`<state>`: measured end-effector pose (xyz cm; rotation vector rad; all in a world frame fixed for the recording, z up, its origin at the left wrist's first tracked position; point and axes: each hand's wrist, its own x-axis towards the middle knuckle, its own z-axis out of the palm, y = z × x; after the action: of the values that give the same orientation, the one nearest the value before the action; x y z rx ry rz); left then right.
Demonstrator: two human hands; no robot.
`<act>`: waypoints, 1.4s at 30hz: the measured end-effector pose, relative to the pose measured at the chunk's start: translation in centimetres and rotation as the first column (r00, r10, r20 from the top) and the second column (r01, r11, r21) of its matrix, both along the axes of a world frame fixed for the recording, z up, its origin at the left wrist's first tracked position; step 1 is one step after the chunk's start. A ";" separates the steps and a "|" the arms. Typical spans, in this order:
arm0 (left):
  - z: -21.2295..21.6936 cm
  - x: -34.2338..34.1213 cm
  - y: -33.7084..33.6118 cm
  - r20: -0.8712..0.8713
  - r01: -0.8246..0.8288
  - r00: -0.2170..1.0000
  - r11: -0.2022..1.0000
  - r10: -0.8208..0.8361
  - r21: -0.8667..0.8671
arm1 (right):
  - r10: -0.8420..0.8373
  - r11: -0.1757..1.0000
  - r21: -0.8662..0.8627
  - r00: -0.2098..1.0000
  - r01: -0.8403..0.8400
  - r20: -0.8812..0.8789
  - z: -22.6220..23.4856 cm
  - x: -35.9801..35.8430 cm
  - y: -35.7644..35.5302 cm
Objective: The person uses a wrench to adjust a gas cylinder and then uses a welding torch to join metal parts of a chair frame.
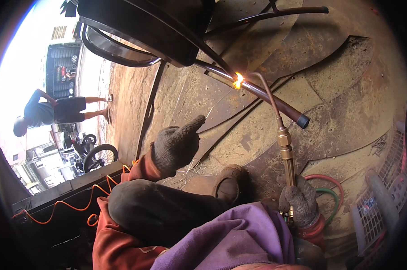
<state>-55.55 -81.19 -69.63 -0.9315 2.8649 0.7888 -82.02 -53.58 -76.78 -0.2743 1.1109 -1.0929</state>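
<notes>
My right hand (299,202), in a grey knit glove, is wrapped round the brass handle of a gas torch (285,143). The torch's bent copper tip reaches up to a bright flame (238,81) at a joint on a dark metal tube (271,100) with a capped end. My left hand (176,146), also gloved, is closed with its forefinger side toward the flame. From it a thin filler wire (218,102) runs up near the joint. The tube belongs to a dark chair (142,29) lying tipped over; the wire's end is lost in the glare.
Red and green hoses (336,198) curl beside my right hand. A white plastic basket (383,193) stands at the right. Overlapping rusty metal sheets (257,148) cover the floor. An orange coiled cable (70,202) lies at the left; beyond it are a standing person (46,110) and a motorcycle (95,153).
</notes>
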 end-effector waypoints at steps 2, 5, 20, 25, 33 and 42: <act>-0.2 0.2 0.0 -0.017 0.003 1.000 1.000 -0.003 0.017 | -0.063 0.998 -0.004 0.998 0.063 0.032 0.3 0.1 -0.1; 0.4 0.2 0.1 -0.032 0.007 0.999 0.998 -0.005 0.063 | -0.224 0.974 -0.022 0.970 0.227 0.094 1.4 -0.2 -0.2; -0.1 0.5 -0.5 -0.003 0.049 0.999 0.994 -0.049 0.096 | -0.032 0.999 -0.014 0.999 0.031 -0.024 0.4 0.6 0.0; 0.4 0.4 -0.5 0.006 0.044 0.999 0.995 -0.045 0.094 | 0.002 1.000 0.009 1.000 -0.002 0.001 0.8 0.1 -0.6; 0.5 0.3 -0.5 0.029 0.037 0.999 0.997 -0.039 0.072 | 0.015 0.999 0.034 1.000 -0.016 0.016 0.9 0.1 -0.7; 0.9 0.1 -0.5 0.032 0.020 0.999 0.997 -0.022 0.078 | 0.009 1.000 0.012 0.999 -0.009 0.035 0.7 0.2 -0.8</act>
<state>-55.47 -81.65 -68.68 -0.8954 2.7893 0.8668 -81.81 -54.34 -76.08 -0.2496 1.0836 -1.0792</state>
